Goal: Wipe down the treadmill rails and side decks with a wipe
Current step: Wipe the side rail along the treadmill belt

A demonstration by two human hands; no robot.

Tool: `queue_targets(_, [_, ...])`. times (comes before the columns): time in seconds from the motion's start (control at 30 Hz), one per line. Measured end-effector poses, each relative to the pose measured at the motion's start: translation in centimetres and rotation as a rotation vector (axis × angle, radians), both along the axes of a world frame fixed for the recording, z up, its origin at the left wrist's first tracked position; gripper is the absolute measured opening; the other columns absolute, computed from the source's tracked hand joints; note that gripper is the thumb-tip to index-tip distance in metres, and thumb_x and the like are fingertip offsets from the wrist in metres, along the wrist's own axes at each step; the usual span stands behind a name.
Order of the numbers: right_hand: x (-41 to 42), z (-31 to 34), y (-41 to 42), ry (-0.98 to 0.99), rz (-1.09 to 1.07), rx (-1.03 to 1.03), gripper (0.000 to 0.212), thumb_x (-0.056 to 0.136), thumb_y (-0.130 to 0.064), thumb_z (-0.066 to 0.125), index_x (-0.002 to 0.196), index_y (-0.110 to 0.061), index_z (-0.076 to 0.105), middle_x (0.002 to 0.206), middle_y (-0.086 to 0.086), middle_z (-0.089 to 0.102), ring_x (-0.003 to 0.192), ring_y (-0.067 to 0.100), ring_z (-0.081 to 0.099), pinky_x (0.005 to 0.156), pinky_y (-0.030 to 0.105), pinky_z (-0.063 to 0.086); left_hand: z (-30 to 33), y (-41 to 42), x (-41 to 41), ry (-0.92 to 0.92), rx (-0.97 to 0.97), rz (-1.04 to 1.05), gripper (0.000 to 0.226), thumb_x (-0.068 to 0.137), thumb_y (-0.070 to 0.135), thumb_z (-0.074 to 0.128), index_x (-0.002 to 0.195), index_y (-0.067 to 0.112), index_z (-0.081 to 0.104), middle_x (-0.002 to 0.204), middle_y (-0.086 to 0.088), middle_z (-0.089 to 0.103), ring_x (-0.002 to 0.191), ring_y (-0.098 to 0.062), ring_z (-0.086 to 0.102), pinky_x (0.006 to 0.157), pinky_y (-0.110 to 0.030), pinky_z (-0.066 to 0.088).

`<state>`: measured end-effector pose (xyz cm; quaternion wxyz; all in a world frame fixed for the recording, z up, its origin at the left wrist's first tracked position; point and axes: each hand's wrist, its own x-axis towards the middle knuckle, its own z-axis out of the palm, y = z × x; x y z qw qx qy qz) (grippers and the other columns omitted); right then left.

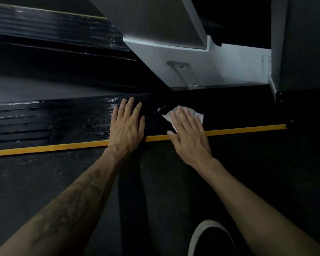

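Right hand [189,137] flat with straight fingers, pressing a white wipe [185,114] onto the black ribbed side deck [63,122], just at 3 o'clock of the left hand [127,127]. Left hand also wide open, palm down on the same deck, across the yellow stripe [248,129]. At 12 o'clock, the grey treadmill upright base [201,71]; at 6 o'clock, a shoe [211,237] on dark floor [44,172].

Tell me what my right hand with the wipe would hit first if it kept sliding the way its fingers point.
Probably the grey base of the treadmill upright. The right hand presses the wipe flat on the black side deck, fingers pointing up and slightly left. A short strip of bare deck lies between; depth is unclear.
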<state>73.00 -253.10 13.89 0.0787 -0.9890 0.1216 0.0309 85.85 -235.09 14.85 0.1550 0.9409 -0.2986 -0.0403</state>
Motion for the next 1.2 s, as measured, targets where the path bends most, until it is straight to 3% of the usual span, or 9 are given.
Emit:
queue_targets(0.13, [2.5,0.5,3.1,0.024,-0.084,0.048,0.078,0.098,-0.061,-0.001,0.164,-0.02,0.003,0.172,0.008,-0.007,0.159,0.024,-0.008,0.129,0.047,-0.003,-0.2,0.0,0.0,0.008,-0.001,0.007,0.055,0.109,0.036,0.037,0.159,0.013,0.034,0.169,-0.014,0.021,0.158,-0.03,0.011,0.129,-0.048,0.007])
queue_targets(0.3, [-0.5,-0.2,1.8,-0.071,0.23,0.073,0.063,0.107,-0.05,0.026,0.163,-0.021,0.025,0.172,0.004,0.013,0.16,0.021,0.005,0.129,0.047,0.01,-0.2,0.2,0.2,-0.003,-0.012,-0.006,0.054,0.109,0.035,0.039,0.158,0.012,0.036,0.168,-0.014,0.023,0.158,-0.031,0.013,0.128,-0.047,0.007])
queue_targets(0.4, [-1.2,-0.5,-0.9,-0.076,0.213,0.018,0.061,0.108,-0.047,0.028,0.163,-0.022,0.024,0.172,0.003,0.014,0.159,0.02,0.008,0.128,0.048,0.016,-0.1,0.6,0.5,0.008,-0.013,-0.001,0.054,0.109,0.037,0.04,0.158,0.013,0.035,0.169,-0.014,0.021,0.158,-0.03,0.011,0.129,-0.047,0.005])
queue_targets(0.57, [2.6,0.6,0.1,0.021,-0.071,0.044,0.079,0.099,-0.061,0.002,0.165,-0.017,0.005,0.172,0.007,-0.004,0.159,0.022,-0.005,0.129,0.045,-0.001,-0.3,2.0,1.2,0.01,-0.035,0.053,0.055,0.109,0.037,0.04,0.158,0.013,0.036,0.169,-0.013,0.022,0.158,-0.029,0.011,0.129,-0.046,0.004])
queue_targets(0.67, [4.8,0.8,2.9,0.044,-0.097,0.064,0.087,0.094,-0.066,-0.005,0.164,-0.014,0.0,0.172,0.01,-0.009,0.159,0.025,-0.008,0.129,0.047,-0.002,-0.6,2.5,1.2,0.003,-0.045,0.054,0.054,0.108,0.036,0.041,0.157,0.012,0.037,0.168,-0.013,0.024,0.158,-0.029,0.013,0.129,-0.048,0.006])
queue_targets(0.93, [1.1,-0.2,0.5,-0.035,0.237,0.034,0.066,0.106,-0.053,0.025,0.164,-0.02,0.022,0.172,0.003,0.012,0.16,0.02,0.005,0.129,0.047,0.011,-0.7,3.2,1.8,-0.001,-0.048,0.057,0.052,0.108,0.036,0.043,0.155,0.013,0.04,0.168,-0.013,0.024,0.158,-0.029,0.013,0.129,-0.047,0.004])
queue_targets(1.1, [3.6,0.2,0.2,0.019,-0.01,0.023,0.076,0.101,-0.06,0.006,0.165,-0.019,0.006,0.173,0.005,-0.003,0.159,0.021,-0.005,0.129,0.044,-0.003,-0.7,3.2,1.6,-0.012,-0.057,0.07,0.052,0.109,0.034,0.043,0.155,0.012,0.041,0.167,-0.013,0.027,0.157,-0.03,0.015,0.129,-0.047,0.005])
queue_targets(1.2, [4.8,0.4,2.9,0.031,-0.078,0.047,0.083,0.097,-0.064,0.001,0.165,-0.016,0.002,0.172,0.007,-0.008,0.159,0.024,-0.009,0.129,0.048,-0.004,-0.8,3.3,1.5,-0.005,-0.058,0.063,0.052,0.108,0.034,0.042,0.156,0.012,0.04,0.167,-0.013,0.027,0.157,-0.03,0.015,0.129,-0.048,0.007])
